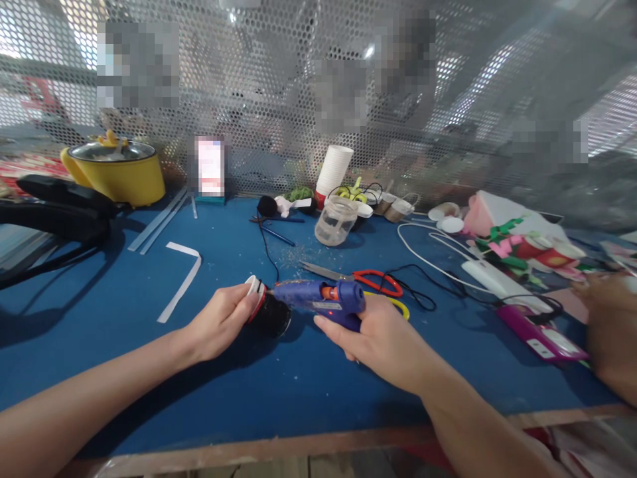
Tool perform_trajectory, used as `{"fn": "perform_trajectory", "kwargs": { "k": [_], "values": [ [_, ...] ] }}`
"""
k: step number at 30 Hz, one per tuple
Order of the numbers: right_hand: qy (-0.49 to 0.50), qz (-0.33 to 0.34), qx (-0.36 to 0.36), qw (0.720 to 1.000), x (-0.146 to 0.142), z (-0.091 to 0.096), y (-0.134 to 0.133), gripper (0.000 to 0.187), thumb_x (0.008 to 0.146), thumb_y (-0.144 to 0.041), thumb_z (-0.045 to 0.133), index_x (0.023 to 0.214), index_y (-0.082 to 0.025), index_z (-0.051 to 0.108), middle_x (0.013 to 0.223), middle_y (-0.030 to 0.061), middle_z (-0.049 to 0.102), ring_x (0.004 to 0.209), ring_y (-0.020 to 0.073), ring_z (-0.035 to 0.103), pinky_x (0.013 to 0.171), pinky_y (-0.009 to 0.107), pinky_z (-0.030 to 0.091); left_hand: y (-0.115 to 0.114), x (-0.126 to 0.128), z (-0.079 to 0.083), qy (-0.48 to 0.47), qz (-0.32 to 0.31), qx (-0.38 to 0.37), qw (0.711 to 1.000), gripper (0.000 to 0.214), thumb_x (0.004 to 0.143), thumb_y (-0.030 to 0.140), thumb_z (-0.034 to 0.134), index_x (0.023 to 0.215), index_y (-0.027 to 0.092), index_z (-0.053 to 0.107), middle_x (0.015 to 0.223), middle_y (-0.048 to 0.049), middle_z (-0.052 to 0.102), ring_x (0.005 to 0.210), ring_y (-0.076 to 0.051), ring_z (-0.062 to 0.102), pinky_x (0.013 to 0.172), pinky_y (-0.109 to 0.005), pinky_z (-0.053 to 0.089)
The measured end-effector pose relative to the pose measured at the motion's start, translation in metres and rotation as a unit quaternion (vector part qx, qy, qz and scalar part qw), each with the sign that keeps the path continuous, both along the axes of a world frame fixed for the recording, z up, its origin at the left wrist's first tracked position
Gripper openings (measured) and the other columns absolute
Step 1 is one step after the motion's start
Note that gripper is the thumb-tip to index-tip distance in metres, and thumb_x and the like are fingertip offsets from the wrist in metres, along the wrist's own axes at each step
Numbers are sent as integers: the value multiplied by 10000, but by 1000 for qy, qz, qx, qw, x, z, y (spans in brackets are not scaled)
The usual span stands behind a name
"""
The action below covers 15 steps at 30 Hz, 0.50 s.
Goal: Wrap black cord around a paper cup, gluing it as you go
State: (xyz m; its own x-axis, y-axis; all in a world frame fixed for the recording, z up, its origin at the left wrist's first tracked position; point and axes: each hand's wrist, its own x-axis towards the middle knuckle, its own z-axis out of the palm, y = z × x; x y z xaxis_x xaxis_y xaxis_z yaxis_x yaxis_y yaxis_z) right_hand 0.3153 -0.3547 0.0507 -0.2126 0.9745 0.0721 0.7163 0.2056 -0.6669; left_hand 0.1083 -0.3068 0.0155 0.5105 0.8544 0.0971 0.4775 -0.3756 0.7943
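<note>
In the head view, the left hand (221, 322) pinches a small round piece (263, 307), probably light and stiff, by its rim over the counter (149, 372), while the right hand (383, 340), fingers closed, grips the rigid glue gun (318, 295) by its handle, nozzle against the piece.

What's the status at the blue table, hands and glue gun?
Right hand grips blue glue gun. Left hand holds round black piece, nozzle close by. Scissors just behind.

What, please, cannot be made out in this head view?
Trigger of the glue gun: covered by the right hand.
Kind of round black piece: unclear, partly behind the left hand.
Whether the nozzle touches it: too small.
A co-worker's hand: cut off by the right edge.
The standing card: blurred out.
</note>
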Motion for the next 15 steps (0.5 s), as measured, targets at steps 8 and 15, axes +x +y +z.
{"fn": "perform_trajectory", "kwargs": {
  "k": [8, 15],
  "values": [
    [-25, 22, 57, 998, -4, -2, -6, 173, 734, -247, 518, 583, -194, 452, 430, -46, 467, 421, 107, 488, 429, 203, 369, 1, 3, 4, -22, 50, -100, 994, 376, 814, 417, 282, 657, 142, 484, 573, 24, 409, 552, -109, 352, 524, -229, 304],
    [-49, 60, 89, 993, -6, -6, -8, 132, 735, -221, 512, 612, -184, 482, 500, -41, 506, 432, 86, 450, 417, 190, 344, 3, 6, 4, -71, 78, -162, 981, 370, 784, 445, 318, 628, 143, 466, 558, 35, 378, 531, -99, 325, 503, -220, 278]
  ]
}}
